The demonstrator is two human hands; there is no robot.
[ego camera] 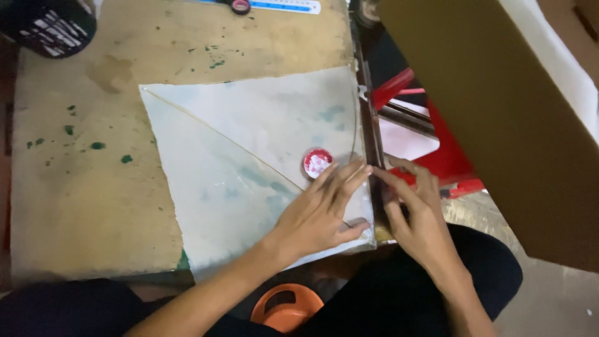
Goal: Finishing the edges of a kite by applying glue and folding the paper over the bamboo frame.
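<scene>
A pale, blue-stained paper sheet (249,150) with thin sticks across it lies on a worn board (87,187). My left hand (321,212) presses flat on the sheet's right edge, fingers spread. My right hand (415,212) sits just past that edge, its fingertips pinching or pressing the paper's border near the left fingertips. A small red cap with white paste (317,162) rests on the sheet just above my left fingers.
A large brown cardboard panel (499,112) fills the right side. A red stool frame (437,150) stands beneath it. An orange plastic piece (286,309) lies near my lap. A tape roll (240,6) and a ruler (287,6) sit at the board's far edge.
</scene>
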